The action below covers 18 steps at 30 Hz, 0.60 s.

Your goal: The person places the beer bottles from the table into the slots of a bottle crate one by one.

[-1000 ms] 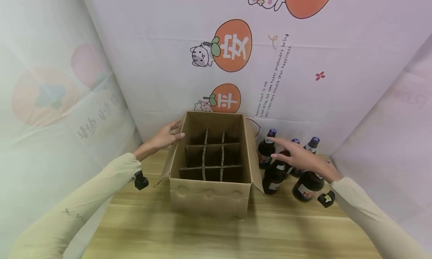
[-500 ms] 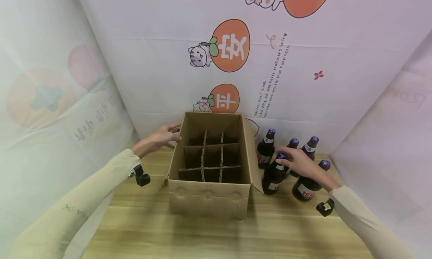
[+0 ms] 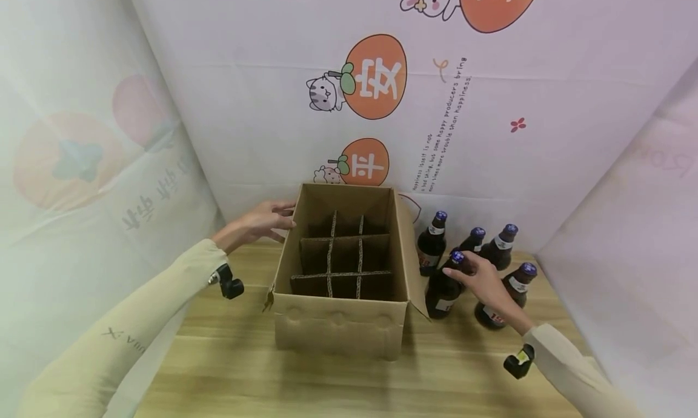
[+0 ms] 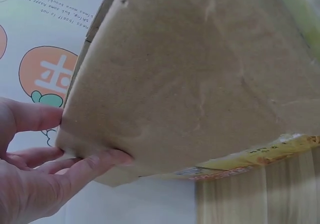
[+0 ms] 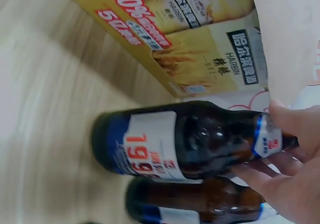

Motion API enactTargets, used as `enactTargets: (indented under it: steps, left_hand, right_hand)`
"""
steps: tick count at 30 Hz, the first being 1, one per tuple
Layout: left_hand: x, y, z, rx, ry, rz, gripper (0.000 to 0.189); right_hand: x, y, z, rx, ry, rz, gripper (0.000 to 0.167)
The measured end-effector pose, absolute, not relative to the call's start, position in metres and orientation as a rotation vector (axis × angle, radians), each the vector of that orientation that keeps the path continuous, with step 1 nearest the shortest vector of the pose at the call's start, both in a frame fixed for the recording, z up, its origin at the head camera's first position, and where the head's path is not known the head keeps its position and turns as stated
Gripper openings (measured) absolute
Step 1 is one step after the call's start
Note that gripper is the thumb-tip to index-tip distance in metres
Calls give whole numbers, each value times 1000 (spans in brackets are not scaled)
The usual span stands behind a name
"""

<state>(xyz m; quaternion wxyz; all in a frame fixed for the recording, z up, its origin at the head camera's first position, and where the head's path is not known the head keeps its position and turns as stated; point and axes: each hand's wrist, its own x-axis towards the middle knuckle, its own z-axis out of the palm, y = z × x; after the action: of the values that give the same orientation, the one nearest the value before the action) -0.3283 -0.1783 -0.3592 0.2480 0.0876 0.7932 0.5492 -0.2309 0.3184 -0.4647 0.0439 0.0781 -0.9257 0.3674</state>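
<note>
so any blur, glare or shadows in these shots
Head: the left wall looks hazy, with soft shadows on the table before the carton. Left wrist: print along the carton's lower edge is too soft to read. Right wrist: highlights on the dark bottle in the right hand, its finer label print blurred, the table pale at the left edge.

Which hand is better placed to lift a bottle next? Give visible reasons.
Probably the right hand: it holds a bottle by the neck. The left hand touches the left side of the carton, which stands between it and that bottle.
</note>
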Motion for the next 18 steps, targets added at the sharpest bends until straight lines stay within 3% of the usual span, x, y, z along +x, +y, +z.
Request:
enactTargets:
  steps: [7, 14, 18]
  left_hand:
    - [-328, -180, -366, 257, 2131, 1561, 77]
    - [-327, -180, -371, 222, 2113, 1609, 76]
    - [-326, -178, -368, 224, 2150, 1547, 77]
  right_hand:
    - [-230, 319, -477, 232, -2786, 1202, 59]
    - [-230, 321, -484, 276, -2782, 1188, 36]
    - [-232, 324, -485, 299, -2777, 1208, 37]
